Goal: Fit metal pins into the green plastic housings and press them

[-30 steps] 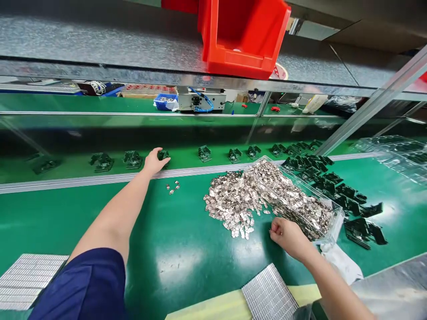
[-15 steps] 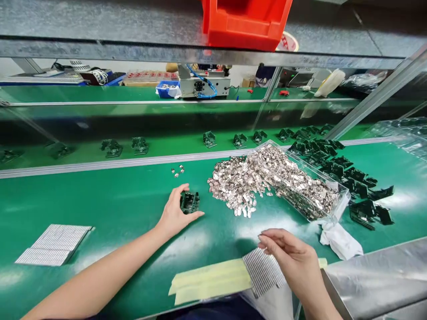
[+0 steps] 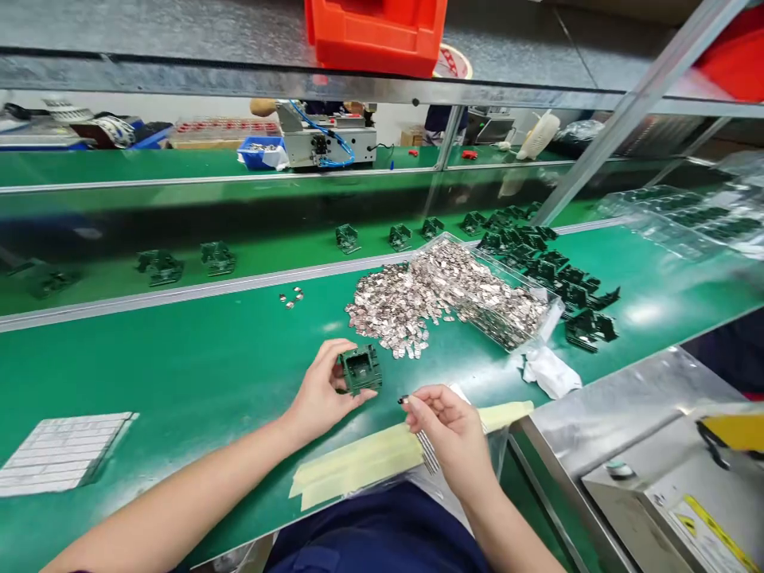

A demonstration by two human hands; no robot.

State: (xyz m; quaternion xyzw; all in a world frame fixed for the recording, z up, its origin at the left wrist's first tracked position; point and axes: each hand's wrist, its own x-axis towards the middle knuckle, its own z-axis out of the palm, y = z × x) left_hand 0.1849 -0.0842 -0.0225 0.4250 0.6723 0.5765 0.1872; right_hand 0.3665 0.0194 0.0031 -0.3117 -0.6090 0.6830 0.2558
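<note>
Between thumb and fingers, my left hand [image 3: 325, 390] grips a dark green plastic housing [image 3: 361, 371], its square opening facing up. My right hand [image 3: 445, 426] is closed in a pinch, with a small dark piece [image 3: 403, 399] at the fingertips; its exact kind is too small to tell. That piece is a short way right of the housing, apart from it. Partly hidden under my right hand is a stack of thin grey rods [image 3: 427, 454], beside yellow tape [image 3: 358, 465]. Just beyond my hands spreads a heap of small shiny metal pieces [image 3: 387, 306].
A clear tray [image 3: 552, 318] of metal pieces lies tilted at the heap. More green housings [image 3: 537, 251] cluster right of it, and several stand along the back ledge. A white crumpled bag [image 3: 552, 372] and a white ribbed stack [image 3: 63, 452] rest on the green bench. An orange bin [image 3: 379, 40] hangs overhead.
My right hand has moved left toward the housing, and a small dark piece now shows in its pinch. The housing in my left hand is raised and turned. The view has shifted right.
</note>
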